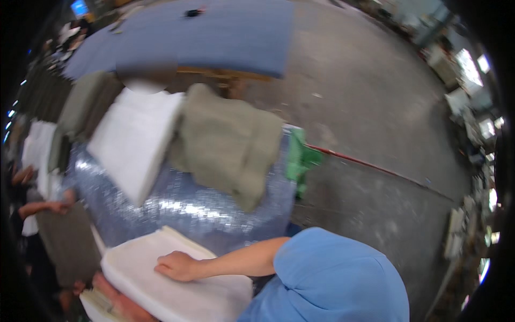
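Observation:
A thick white cushion lies tilted in front of my body at the lower left, its edges rounded. My right hand presses on its upper face, with the fingers curled closed against the white surface. On the cushion's far-left side, my left forearm and hand show as a reddish blur. The cushion hides part of them, and the fingers cannot be made out. A second pale padded piece shows below that arm.
Ahead, a table wrapped in shiny plastic holds a white foam slab and an olive fabric cover. Green cloth hangs at its right end by a red pole. Co-workers' hands hold a brown-grey panel at left.

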Demonstrator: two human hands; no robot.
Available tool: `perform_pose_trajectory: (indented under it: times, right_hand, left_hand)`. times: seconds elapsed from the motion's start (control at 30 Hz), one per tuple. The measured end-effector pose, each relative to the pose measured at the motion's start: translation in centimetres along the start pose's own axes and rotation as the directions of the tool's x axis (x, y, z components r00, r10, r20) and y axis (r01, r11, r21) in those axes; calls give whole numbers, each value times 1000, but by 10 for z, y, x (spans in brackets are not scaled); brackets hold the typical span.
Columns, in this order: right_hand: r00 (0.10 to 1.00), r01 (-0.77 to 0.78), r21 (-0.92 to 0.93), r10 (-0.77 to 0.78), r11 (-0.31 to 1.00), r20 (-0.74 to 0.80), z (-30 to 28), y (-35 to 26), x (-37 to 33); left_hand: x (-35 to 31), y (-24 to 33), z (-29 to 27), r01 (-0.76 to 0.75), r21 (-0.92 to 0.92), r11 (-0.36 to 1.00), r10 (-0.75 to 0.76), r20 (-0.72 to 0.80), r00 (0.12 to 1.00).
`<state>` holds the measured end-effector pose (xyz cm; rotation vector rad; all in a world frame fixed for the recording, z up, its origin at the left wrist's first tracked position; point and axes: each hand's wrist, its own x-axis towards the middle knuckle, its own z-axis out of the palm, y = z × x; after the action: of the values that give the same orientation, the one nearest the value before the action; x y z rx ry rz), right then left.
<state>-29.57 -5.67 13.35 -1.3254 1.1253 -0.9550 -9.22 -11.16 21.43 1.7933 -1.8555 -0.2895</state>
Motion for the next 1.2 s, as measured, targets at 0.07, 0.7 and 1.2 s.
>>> perform_pose_trajectory:
  times: [0.07,0.7,1.2]
  right_hand:
    - [999,-10,-12,10,1000,42,-9,3,-25]
    - [950,126,16,-116,992,-289,33,-77,-19]
    - [987,24,52,-16,998,-158,8,-116,-60]
  left_hand:
    - [-17,11,6,-66,-25,998,63,-91,994]
    - [-114,98,-63,309,-950,-52,-282,311,907]
    - [-144,142,-82,152,-988,-18,-412,146,899]
